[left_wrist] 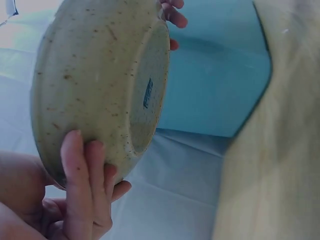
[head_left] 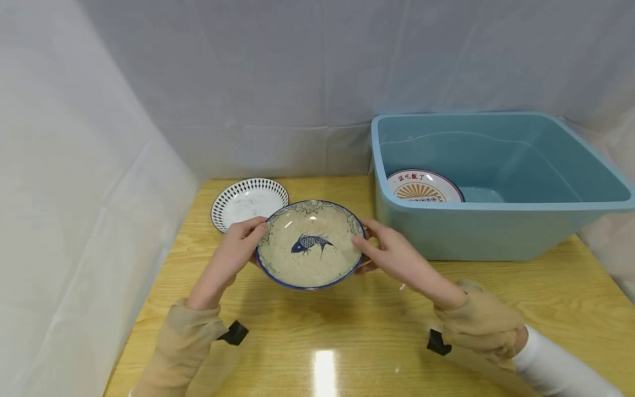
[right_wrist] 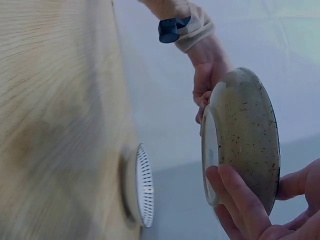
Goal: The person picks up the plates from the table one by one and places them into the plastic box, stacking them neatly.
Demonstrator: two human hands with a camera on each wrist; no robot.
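On my table — one fish bowl [head_left: 310, 244] | two plates [head_left: 249, 202] [head_left: 424, 186] | one blue tub [head_left: 496, 220] — my two hands [head_left: 238, 242] [head_left: 392, 251].

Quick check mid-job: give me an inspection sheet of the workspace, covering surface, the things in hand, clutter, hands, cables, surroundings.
Surface: wooden table, glossy, with a light glare near the front edge.
Things in hand: fish bowl, speckled outside, held off the table and tipped toward the camera.
Clutter: patterned plate on the table behind the bowl; blue tub to the right, with a printed plate inside.
Hands: left hand and right hand grip opposite sides of the bowl's rim, fingers underneath.
Cables: nothing seen; a black strap on each wrist.
Surroundings: white sheeting behind and to the left.
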